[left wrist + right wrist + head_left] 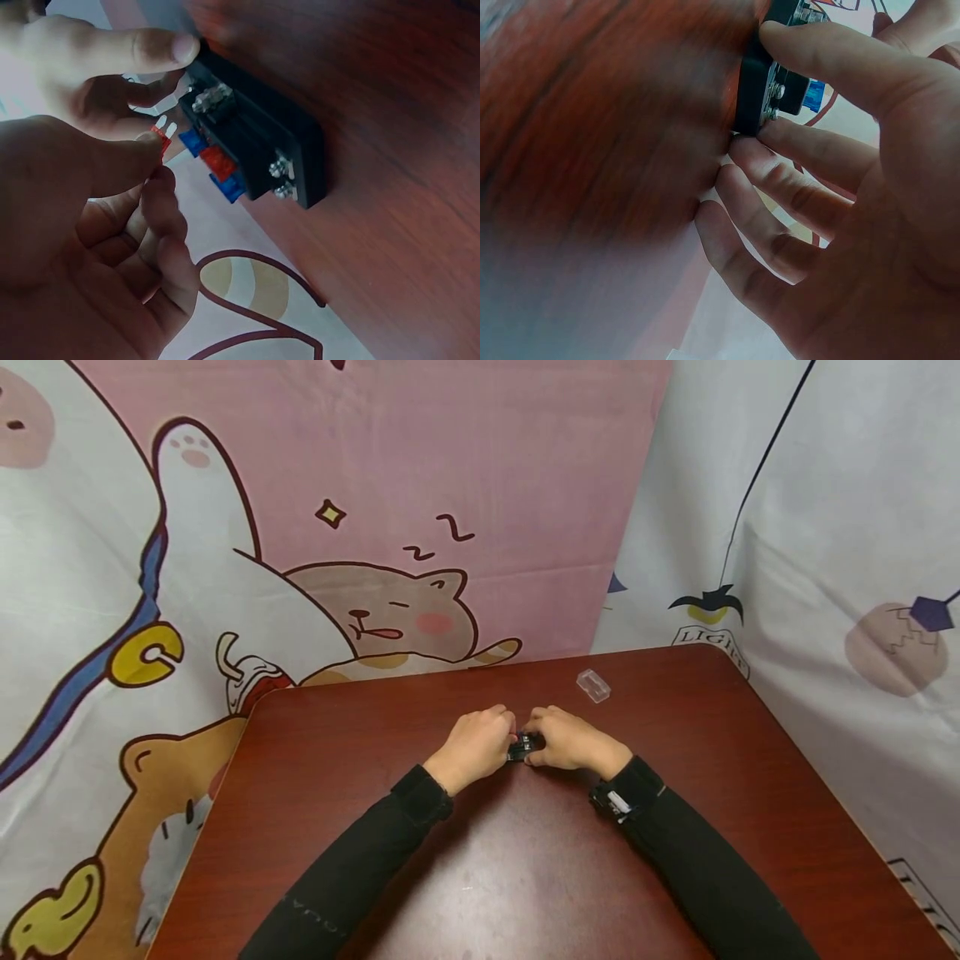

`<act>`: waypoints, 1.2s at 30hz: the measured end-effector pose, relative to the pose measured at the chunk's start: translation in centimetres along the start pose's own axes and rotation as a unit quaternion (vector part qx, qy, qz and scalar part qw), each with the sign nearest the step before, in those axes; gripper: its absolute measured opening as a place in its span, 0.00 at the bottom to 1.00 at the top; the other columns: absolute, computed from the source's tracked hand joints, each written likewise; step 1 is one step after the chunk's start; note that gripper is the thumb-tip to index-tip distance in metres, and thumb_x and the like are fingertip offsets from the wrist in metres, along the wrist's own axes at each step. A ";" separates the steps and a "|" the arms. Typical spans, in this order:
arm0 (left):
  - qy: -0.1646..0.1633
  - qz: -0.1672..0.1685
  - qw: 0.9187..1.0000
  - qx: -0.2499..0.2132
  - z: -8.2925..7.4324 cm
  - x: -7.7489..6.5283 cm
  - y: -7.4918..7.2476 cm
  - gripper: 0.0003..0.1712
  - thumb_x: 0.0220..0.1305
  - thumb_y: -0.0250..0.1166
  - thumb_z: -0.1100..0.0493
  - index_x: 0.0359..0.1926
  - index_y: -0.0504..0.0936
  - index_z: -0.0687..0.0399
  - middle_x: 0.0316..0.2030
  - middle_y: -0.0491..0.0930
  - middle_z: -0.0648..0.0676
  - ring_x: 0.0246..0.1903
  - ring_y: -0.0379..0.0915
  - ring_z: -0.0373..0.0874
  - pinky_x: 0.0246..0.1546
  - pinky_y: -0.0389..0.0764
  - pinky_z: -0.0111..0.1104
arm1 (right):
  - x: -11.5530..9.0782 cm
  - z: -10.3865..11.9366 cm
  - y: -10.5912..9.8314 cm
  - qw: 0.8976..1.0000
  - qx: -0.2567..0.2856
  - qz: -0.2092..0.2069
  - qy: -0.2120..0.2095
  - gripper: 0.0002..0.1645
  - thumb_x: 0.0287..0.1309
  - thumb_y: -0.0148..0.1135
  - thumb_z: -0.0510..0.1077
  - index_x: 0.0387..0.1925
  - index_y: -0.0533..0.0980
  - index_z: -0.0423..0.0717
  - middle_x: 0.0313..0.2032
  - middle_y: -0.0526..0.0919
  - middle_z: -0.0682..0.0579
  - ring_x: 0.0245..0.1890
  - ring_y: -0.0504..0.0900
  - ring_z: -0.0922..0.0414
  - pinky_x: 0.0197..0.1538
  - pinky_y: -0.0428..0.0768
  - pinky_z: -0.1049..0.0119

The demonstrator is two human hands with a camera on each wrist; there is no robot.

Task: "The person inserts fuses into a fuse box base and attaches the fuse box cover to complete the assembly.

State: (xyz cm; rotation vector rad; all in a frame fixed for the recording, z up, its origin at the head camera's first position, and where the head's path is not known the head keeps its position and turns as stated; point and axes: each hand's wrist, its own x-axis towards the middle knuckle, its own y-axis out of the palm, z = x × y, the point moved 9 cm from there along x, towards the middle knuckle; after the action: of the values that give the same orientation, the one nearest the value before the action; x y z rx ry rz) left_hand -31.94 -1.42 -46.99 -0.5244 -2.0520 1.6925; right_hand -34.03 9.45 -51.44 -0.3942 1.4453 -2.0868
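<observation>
A black fuse block [259, 124] lies on the table with metal screw terminals at its ends. Two blue blade fuses [227, 187] and a red one [218, 161] between them sit in its middle. My left hand [480, 739] pinches another red blade fuse [163, 140] between thumb and forefinger, its metal prongs pointing toward the block and apart from it. On the other side, my right hand [573, 741] grips the block by its edges, thumb on one side and forefinger on the other. The remaining right fingertips [709, 214] touch the tabletop.
A small clear plastic box [593, 686] stands near the far edge of the brown table [480, 877], beyond my right hand. Behind the table hangs a cloth [525, 485] with cartoon animals.
</observation>
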 end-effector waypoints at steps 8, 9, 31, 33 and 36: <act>-0.010 0.007 1.000 0.004 0.1 0.3 0.5 0.07 0.79 0.70 0.55 0.45 0.89 0.53 0.38 0.83 0.50 0.34 0.85 0.46 0.35 0.86 0.41 | -0.1 0.1 0.0 1.000 -0.002 0.009 0.005 0.30 0.63 0.82 0.52 0.63 0.86 0.47 0.55 0.82 0.50 0.56 0.80 0.50 0.63 0.82 0.50; -0.010 0.007 1.000 0.003 0.1 0.3 0.6 0.07 0.79 0.70 0.55 0.45 0.89 0.53 0.38 0.83 0.50 0.34 0.84 0.46 0.35 0.86 0.41 | -0.1 0.1 0.0 1.000 -0.002 0.008 0.005 0.30 0.63 0.82 0.52 0.63 0.86 0.47 0.55 0.82 0.51 0.56 0.80 0.51 0.62 0.82 0.50; 0.023 -0.011 1.000 0.004 -0.4 0.5 0.6 0.08 0.75 0.73 0.57 0.35 0.90 0.50 0.34 0.83 0.48 0.31 0.83 0.42 0.31 0.84 0.36 | 0.0 0.0 -0.2 1.000 0.001 0.013 0.004 0.32 0.64 0.80 0.52 0.66 0.85 0.44 0.68 0.81 0.41 0.69 0.79 0.42 0.71 0.80 0.45; 0.025 -0.012 1.000 0.002 -0.5 0.5 0.5 0.08 0.75 0.73 0.57 0.34 0.90 0.50 0.33 0.83 0.48 0.30 0.83 0.42 0.31 0.84 0.36 | -0.1 0.0 -0.2 1.000 0.001 0.013 0.005 0.32 0.64 0.80 0.52 0.66 0.85 0.44 0.69 0.80 0.41 0.70 0.79 0.42 0.72 0.80 0.45; 0.028 -0.014 1.000 -0.001 -0.6 0.5 0.5 0.09 0.74 0.73 0.58 0.34 0.91 0.50 0.33 0.84 0.48 0.30 0.83 0.42 0.31 0.84 0.36 | -0.1 0.0 -0.1 1.000 0.002 0.015 0.007 0.32 0.64 0.80 0.52 0.66 0.85 0.44 0.70 0.80 0.40 0.70 0.78 0.41 0.73 0.79 0.44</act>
State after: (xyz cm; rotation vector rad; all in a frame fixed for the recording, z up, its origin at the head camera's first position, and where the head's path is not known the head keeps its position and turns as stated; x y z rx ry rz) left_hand -32.03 -0.57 -47.34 -0.5352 -2.0133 1.6421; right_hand -34.01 9.55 -51.33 -0.3562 1.4471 -2.0723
